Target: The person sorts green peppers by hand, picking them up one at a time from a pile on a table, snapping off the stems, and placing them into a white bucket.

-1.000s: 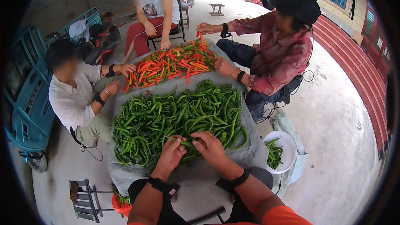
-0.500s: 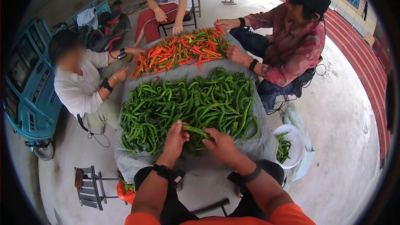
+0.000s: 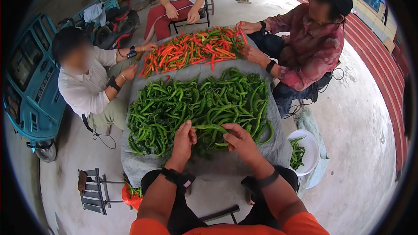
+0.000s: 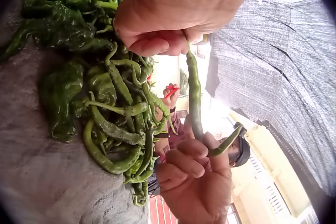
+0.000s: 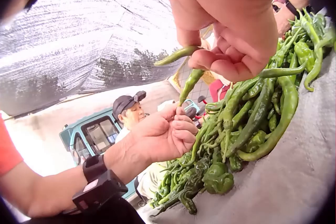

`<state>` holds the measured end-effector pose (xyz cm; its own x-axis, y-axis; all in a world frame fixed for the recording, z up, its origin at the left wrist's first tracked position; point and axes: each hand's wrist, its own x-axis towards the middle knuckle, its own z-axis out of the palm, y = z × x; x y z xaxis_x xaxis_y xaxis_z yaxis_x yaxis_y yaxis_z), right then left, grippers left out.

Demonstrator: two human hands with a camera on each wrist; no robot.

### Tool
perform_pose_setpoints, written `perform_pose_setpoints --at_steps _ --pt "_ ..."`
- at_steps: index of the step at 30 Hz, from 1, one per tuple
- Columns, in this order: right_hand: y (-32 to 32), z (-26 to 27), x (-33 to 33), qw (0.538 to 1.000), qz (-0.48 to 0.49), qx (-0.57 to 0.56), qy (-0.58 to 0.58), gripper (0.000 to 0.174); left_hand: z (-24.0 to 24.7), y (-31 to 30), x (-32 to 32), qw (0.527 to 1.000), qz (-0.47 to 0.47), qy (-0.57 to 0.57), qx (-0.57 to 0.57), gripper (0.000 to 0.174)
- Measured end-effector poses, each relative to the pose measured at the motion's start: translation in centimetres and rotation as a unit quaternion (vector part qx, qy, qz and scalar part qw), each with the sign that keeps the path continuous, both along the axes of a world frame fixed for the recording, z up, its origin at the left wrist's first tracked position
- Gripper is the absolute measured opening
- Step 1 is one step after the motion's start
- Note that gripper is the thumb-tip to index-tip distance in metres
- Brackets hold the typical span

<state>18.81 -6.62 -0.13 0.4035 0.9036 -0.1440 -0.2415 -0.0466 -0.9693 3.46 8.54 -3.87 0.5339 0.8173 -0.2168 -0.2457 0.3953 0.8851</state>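
Head frame, centre: slender green chilli pepper (image 3: 211, 127), clear of heaped long green peppers (image 3: 165, 104) on grey-cloth-covered table (image 3: 141, 166) | Left hand (image 3: 183, 138): fingers pinch one thin end | Right hand (image 3: 242, 142): fingers grip near other end | Change: hands have drawn farther apart | Judged: length exposed for checking

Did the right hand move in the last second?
Yes. In the head view, the right hand is farther right, closer to the white bucket.
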Motion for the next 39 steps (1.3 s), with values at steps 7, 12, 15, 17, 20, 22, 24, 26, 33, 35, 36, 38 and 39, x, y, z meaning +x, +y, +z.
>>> perform_pose_setpoints --at_steps 7,12,15,17,20,22,24,26,33,35,36,38,39 --pt "0.3 -0.5 0.3 0.996 -0.039 0.013 0.073 0.031 -0.1 0.2 -0.2 0.999 0.001 0.041 0.017 0.034" --pt "0.8 -0.4 1.2 0.971 -0.092 0.11 0.193 0.023 0.1 0.0 0.1 0.993 -0.025 0.079 0.08 0.028" --pt "1.1 -0.4 1.7 0.96 -0.111 0.163 0.199 0.023 -0.5 0.0 0.6 0.984 -0.013 0.097 0.148 0.019" --pt "1.0 -0.3 1.9 0.96 -0.128 0.168 0.181 0.025 -1.3 0.0 0.9 0.971 0.003 0.111 0.213 0.012" --pt "1.0 -0.3 2.2 0.959 -0.135 0.183 0.172 0.028 -2.3 0.4 1.0 0.923 0.035 0.155 0.352 0.012" --pt "1.0 -0.7 2.6 0.961 -0.128 0.184 0.162 0.029 -1.9 0.4 1.1 0.884 0.046 0.197 0.421 0.018" --pt "1.4 -0.8 2.4 0.964 -0.141 0.178 0.14 0.03 -1.0 0.3 1.4 0.855 0.042 0.237 0.46 0.024" --pt "1.6 -2.1 3.1 0.968 -0.121 0.19 0.111 0.033 -0.7 0.1 1.6 0.835 0.044 0.261 0.482 0.027" --pt "1.7 -1.3 2.3 0.964 -0.128 0.163 0.165 0.036 -1.7 0.8 3.0 0.74 0.003 0.364 0.565 0.034" --pt "1.4 -1.2 2.3 0.968 -0.107 0.146 0.175 0.033 -2.8 1.2 3.4 0.689 0.01 0.371 0.623 0.037" --pt "1.2 -1.1 2.3 0.97 -0.092 0.134 0.183 0.032 -1.6 0.6 3.6 0.69 -0.013 0.409 0.597 0.039" --pt "0.9 -1.1 2.1 0.972 -0.069 0.121 0.192 0.027 -2.1 0.6 3.7 0.675 -0.007 0.416 0.609 0.04" --pt "0.9 -1.2 2.0 0.974 -0.065 0.115 0.182 0.028 -1.7 0.5 3.7 0.667 -0.005 0.421 0.615 0.04"
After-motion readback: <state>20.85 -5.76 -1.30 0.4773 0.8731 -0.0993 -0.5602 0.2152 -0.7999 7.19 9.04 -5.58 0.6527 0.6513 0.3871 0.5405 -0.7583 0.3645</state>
